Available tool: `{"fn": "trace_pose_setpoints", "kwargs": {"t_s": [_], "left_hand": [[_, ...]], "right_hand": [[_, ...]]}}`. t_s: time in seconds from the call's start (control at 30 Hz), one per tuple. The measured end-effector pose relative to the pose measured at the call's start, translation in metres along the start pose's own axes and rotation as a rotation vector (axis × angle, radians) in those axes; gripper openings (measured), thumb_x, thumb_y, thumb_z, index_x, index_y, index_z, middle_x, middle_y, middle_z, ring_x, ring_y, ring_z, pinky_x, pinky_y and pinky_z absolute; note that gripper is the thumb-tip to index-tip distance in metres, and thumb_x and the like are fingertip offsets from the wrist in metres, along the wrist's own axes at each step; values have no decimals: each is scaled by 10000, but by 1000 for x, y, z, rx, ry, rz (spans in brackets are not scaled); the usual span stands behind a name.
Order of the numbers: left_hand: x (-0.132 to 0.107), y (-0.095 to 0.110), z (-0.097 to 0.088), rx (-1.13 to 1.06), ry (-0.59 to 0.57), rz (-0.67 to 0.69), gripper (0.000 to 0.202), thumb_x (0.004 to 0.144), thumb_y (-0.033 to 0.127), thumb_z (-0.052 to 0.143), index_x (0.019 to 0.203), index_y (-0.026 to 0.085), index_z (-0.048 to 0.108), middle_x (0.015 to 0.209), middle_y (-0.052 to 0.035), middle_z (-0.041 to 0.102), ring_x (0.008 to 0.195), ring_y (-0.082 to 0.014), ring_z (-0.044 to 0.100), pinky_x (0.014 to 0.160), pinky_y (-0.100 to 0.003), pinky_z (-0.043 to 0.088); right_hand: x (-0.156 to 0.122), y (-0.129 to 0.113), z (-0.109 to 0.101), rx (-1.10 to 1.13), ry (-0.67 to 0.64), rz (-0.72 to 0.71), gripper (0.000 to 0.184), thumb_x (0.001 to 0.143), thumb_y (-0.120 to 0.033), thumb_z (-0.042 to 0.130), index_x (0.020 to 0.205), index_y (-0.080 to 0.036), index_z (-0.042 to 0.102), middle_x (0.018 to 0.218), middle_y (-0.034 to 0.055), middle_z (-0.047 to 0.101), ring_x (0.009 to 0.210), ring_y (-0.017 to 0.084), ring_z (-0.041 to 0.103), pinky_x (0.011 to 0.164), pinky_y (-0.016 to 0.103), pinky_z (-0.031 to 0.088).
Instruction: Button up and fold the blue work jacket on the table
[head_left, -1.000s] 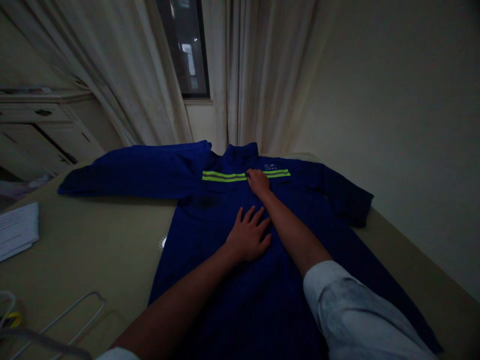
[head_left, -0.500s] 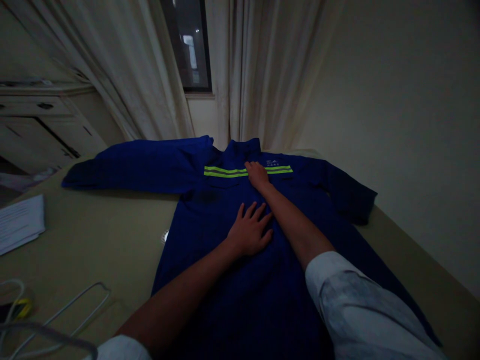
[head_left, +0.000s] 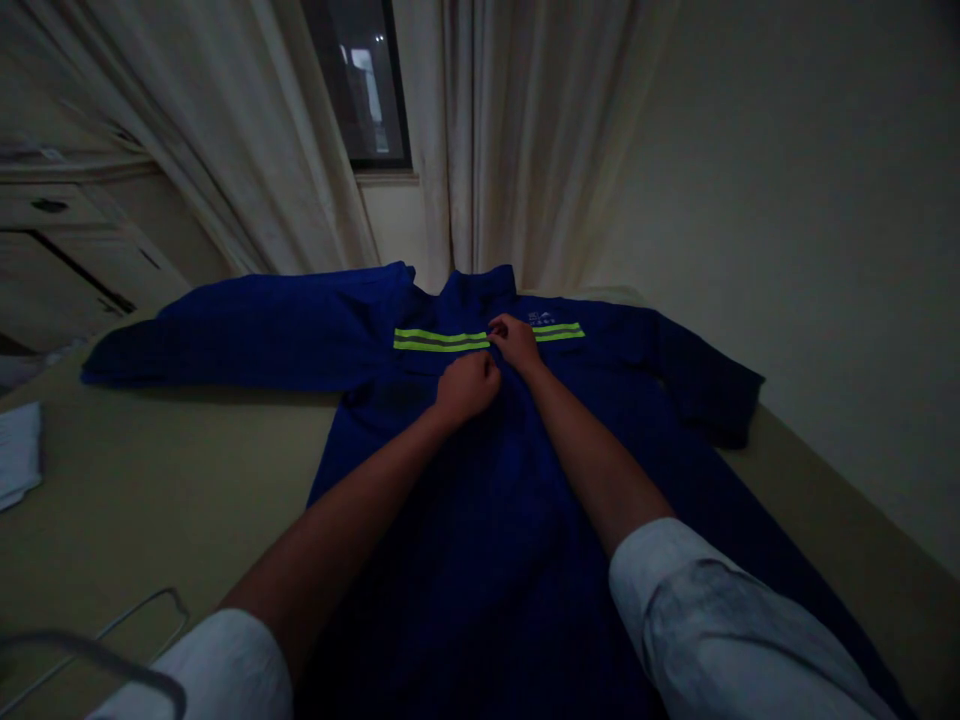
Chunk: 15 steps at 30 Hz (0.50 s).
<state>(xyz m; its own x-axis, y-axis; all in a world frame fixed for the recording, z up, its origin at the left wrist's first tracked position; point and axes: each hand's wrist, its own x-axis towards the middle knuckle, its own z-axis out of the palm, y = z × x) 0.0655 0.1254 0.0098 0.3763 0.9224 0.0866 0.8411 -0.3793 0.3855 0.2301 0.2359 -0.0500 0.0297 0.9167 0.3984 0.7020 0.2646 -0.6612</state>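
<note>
On the surface (head_left: 187,480), a big blue jacket (head_left: 480,560), spread out flat, with the collar (head_left: 484,285) at the far end. Looks soft and floppy, maybe a bit thick. Probably not too heavy, but too big and bendy to lift neatly by one spot. Should not break from a bump or a squeeze. Probably not very slippery, but likely to wrinkle with a hard pull. Best to pinch gently at the middle of the front, by the bright yellow-green stripe (head_left: 442,341). For lifting, better to hold at both shoulders (head_left: 600,312).

Right under both hands, the upper front of the jacket. Just below the stripe, the left hand (head_left: 469,388), curled up with bent fingers. A bit farther up, over the stripe, the right hand (head_left: 516,340), with fingers bent and tips close together. Cannot tell about any cloth pinched in either one. Off to the left, one long sleeve (head_left: 247,330); off to the right, a shorter-looking sleeve (head_left: 705,375), both well apart from the hands.
</note>
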Motion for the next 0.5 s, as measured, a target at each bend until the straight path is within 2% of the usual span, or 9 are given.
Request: {"fn": "trace_pose_setpoints", "kwargs": {"t_s": [0.07,0.13,0.3,0.5], "left_hand": [[29,-15,3,112,109,-41,355,989,243,406,1231,157,650,1270,-169,697,1209,-323,638,1021,-442,497],[47,-30,11,186,164,0,442,977,211,407,1373,119,579,1421,-195,619,1336,-331,559,1114,-455,433],[62,-53,30,196,67,178,590,1018,236,300,1590,132,404,1663,-116,434,1484,-283,447,1238,-443,302],[67,-57,30,181,-40,172,628,1021,299,299,1643,240,358,1684,-52,418,1543,-282,373,1250,-511,275]], "right_hand": [[0,0,-1,45,-2,-4,222,839,-112,684,1046,-186,710,940,21,774,871,169,727,849,282,552],[-1,1,-1,81,-11,-16,214,848,-106,665,1044,-183,707,951,28,775,889,166,734,855,276,559],[-1,1,-1,61,-10,-6,196,871,-120,656,1044,-200,703,953,20,774,899,176,730,881,296,554],[-9,-9,-9,-31,-34,5,184,884,-114,634,1032,-209,688,948,11,765,893,177,713,883,296,523]]}}
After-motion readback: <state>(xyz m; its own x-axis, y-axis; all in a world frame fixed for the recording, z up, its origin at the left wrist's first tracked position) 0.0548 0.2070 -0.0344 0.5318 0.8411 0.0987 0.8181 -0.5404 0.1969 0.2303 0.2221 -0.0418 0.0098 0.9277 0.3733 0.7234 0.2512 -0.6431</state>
